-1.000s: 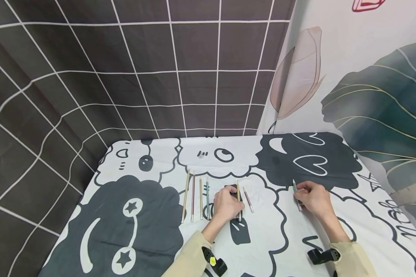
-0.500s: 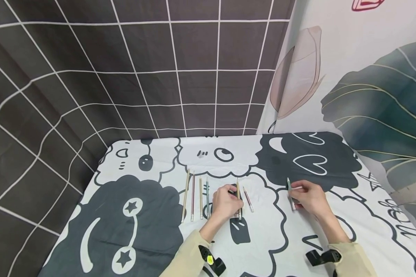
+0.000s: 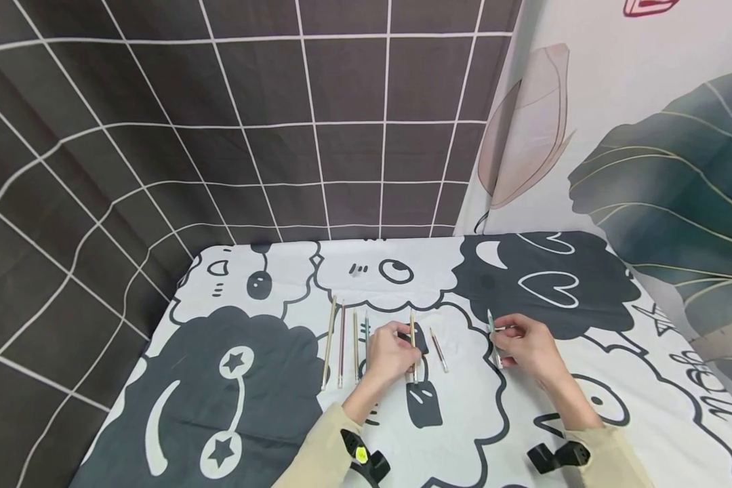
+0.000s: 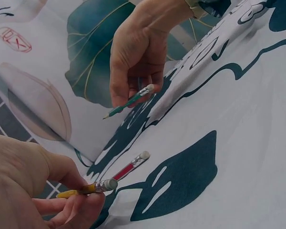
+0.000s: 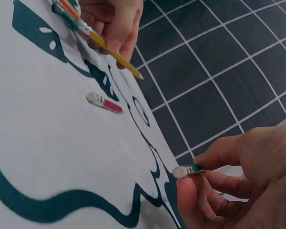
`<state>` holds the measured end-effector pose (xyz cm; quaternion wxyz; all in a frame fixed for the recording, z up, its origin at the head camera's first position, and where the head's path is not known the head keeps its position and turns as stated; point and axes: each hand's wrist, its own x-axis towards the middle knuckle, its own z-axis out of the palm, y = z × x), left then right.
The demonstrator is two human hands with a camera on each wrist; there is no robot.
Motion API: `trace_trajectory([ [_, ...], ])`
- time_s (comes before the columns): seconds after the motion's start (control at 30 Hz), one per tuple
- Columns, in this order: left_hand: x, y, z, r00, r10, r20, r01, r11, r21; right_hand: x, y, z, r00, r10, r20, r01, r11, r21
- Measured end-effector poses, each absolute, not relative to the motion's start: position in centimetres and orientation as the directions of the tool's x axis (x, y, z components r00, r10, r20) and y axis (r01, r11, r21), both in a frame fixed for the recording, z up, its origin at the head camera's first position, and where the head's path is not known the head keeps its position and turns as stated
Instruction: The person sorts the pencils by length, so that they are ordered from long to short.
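Observation:
My left hand (image 3: 389,354) pinches a yellow pencil (image 4: 69,193) between thumb and fingers, its eraser end toward me. In my right hand (image 3: 529,347) is a green pencil (image 4: 126,104), held near its eraser end with the point facing away. Between the hands a short red pencil (image 3: 439,351) lies on the cloth (image 3: 463,420). Left of my left hand, several pencils form a row: a yellow one (image 3: 329,346), a red one (image 3: 341,346), another yellow one (image 3: 356,346) and a green one (image 3: 367,325), partly hidden by that hand.
The table cover carries black-and-white cartoon sheep. A dark grid curtain (image 3: 348,156) hangs behind and to the left, and a pale leaf-print curtain (image 3: 659,176) stands at the right. Each wrist wears a small black camera (image 3: 558,457).
My right hand has moved left with the green pencil, closer to the red pencil. My left hand has shifted slightly left with the yellow pencil, toward the row.

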<state>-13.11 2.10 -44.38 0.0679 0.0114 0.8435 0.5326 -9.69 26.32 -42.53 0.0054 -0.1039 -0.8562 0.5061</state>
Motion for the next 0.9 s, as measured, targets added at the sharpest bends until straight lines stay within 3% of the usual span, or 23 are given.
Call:
trace_trajectory([
  [0.4,-13.4,0.6,-44.3,-0.99,0.082,-0.111,-0.07,0.398,0.915,-9.9,24.1,-42.4,-0.984,0.151,-0.093,0.153,0.452,-0.879],
  [0.9,-14.0,-1.2,-44.0,-0.998,0.041,-0.043,-0.015,0.518,0.855,-10.0,23.1,-42.4,-0.985,0.143,-0.096,0.15,0.439,-0.886],
])
